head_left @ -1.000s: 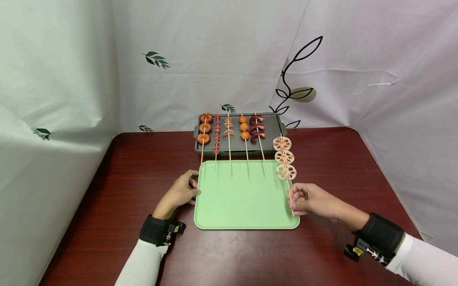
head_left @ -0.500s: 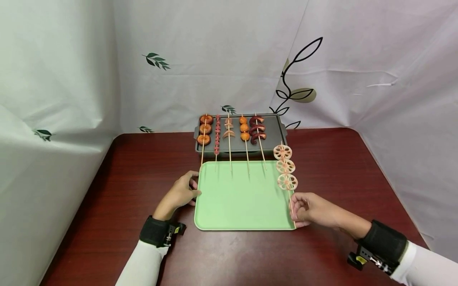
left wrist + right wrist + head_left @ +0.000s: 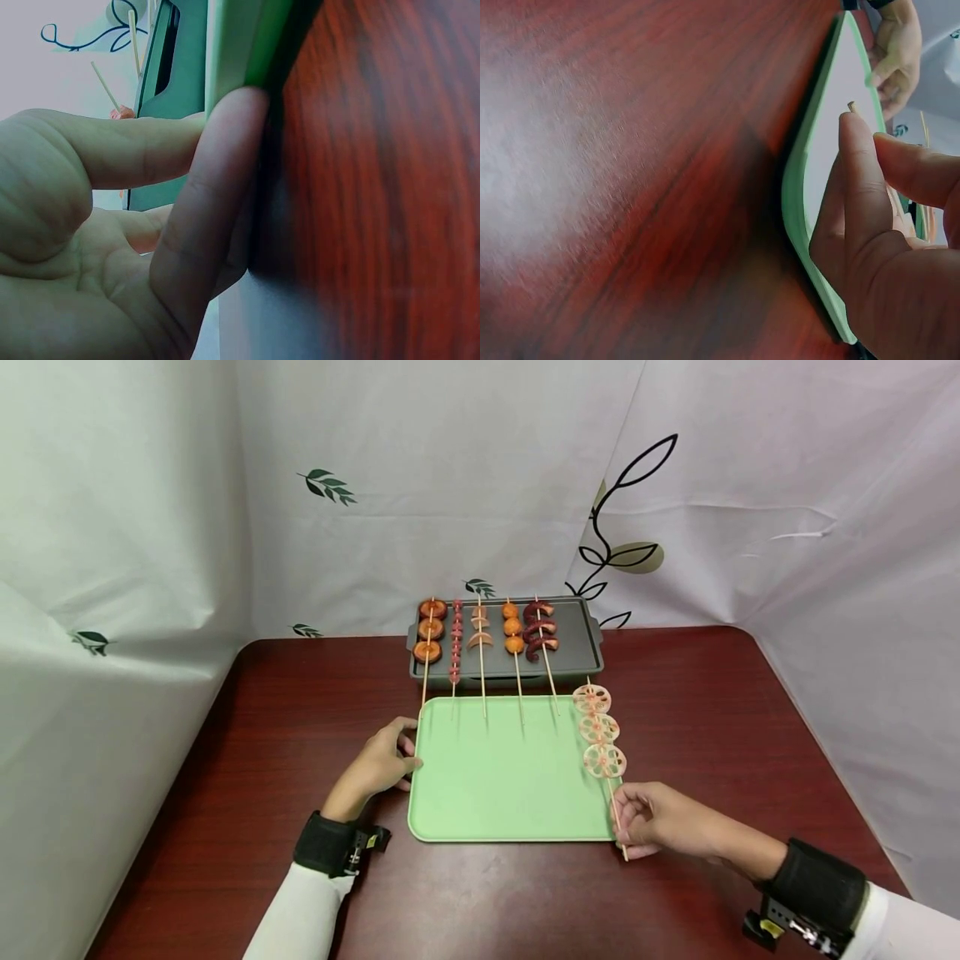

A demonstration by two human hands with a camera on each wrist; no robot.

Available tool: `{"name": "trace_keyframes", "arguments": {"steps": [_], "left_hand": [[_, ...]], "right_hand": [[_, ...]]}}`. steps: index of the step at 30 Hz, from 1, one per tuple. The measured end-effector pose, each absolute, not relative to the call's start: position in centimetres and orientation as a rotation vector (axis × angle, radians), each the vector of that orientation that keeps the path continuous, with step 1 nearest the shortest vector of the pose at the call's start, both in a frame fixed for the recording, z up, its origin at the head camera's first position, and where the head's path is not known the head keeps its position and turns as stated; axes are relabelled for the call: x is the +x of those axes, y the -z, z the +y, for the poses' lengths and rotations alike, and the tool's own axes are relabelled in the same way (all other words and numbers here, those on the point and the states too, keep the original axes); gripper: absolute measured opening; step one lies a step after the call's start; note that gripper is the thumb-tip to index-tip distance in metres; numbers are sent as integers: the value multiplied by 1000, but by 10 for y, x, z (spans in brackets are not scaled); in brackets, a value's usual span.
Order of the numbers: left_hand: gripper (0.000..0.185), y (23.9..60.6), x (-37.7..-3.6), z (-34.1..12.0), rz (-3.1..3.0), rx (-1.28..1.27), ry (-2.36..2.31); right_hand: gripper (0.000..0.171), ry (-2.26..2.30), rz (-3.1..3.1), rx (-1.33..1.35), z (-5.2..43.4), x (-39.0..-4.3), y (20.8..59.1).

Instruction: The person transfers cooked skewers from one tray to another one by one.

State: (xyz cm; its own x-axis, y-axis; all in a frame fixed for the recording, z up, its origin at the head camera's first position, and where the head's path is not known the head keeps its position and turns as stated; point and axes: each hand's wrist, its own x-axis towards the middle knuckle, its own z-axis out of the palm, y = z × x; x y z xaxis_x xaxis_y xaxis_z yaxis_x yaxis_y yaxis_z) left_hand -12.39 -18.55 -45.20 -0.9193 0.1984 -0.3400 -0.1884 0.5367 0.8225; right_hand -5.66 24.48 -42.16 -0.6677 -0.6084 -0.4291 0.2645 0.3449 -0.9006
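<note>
My right hand (image 3: 651, 818) pinches the stick of a lotus root skewer (image 3: 603, 761) near its lower end. Three pale round slices with holes sit along that stick, overlapping the right edge of the light green tray (image 3: 510, 793) in the head view. The stick's blunt end (image 3: 852, 107) pokes out past the fingertips in the right wrist view. At the tray's left edge, my left hand (image 3: 382, 760) grips the rim, thumb over it. A fingertip (image 3: 241, 101) presses against the tray's side in the left wrist view.
Behind the tray stands a dark grill plate (image 3: 577, 643). Several skewers lie on it, including mushroom slices (image 3: 429, 629), orange balls (image 3: 513, 627) and dark red curled pieces (image 3: 542, 628); their sticks reach over the tray's back edge. A reddish wooden table (image 3: 300, 693) carries everything.
My right hand has drawn the lotus root skewer toward the table's front, slightly rightward, away from the grill plate and along the tray's right edge. The left hand stays in place.
</note>
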Motion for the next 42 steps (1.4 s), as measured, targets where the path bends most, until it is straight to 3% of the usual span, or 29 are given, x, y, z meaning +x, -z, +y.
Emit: {"name": "trace_keyframes", "arguments": {"steps": [15,25,31,42], "left_hand": [[61,452,-124,-186,2382,9,-1345],[61,452,-124,-186,2381,16,-1347],[61,450,-124,-186,2385,16,-1354],[61,452,-125,-186,2383,30,-1343]], "right_hand": [[10,1426,1795,-172,244,-48,426],[17,1380,1863,-127,243,-48,429],[9,1231,2025,-207,243,-52,424],[11,1075,2201,-380,245,-56,428]]}}
